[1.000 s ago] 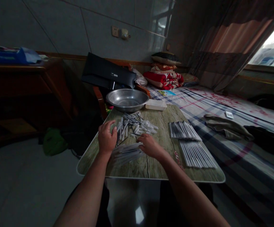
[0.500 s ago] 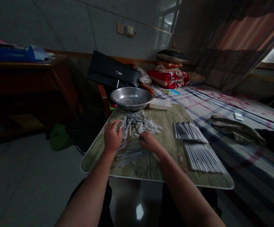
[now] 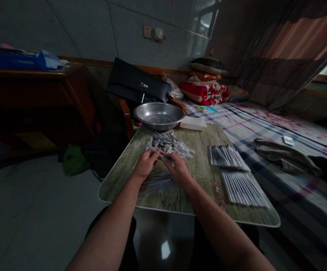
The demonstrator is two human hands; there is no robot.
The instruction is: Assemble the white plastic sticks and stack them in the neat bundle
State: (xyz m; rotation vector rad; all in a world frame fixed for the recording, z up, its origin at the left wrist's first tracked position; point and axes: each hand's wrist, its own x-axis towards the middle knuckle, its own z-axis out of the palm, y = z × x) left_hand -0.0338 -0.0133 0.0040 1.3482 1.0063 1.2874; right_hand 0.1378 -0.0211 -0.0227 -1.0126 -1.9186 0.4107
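My left hand (image 3: pixel 145 164) and my right hand (image 3: pixel 178 168) meet over the middle of the small wood-patterned table (image 3: pixel 197 145). The fingertips of both are pinched together around a thin, whitish piece, mostly hidden and too small to make out fully. Just beyond them spreads a loose heap of white, clear and dark slender plastic parts (image 3: pixel 184 149) that look like pen parts. Beneath my wrists lie clear thin tubes (image 3: pixel 156 185), partly covered by the hands. Two rows of white pen-like sticks, a back row (image 3: pixel 227 156) and a front row (image 3: pixel 244 188), rest at the right.
A steel basin (image 3: pixel 160 116) and a shallow white tray (image 3: pixel 193 123) stand at the table's far end. A small reddish strip (image 3: pixel 219 194) lies near the rows. A bed with a checked sheet (image 3: pixel 236 130) adjoins the right side; a dark monitor (image 3: pixel 137 81) leans behind.
My hands, apart over the heap before, have come together. My left hand moved right and both now pinch a whitish piece between them. The view has shifted slightly.
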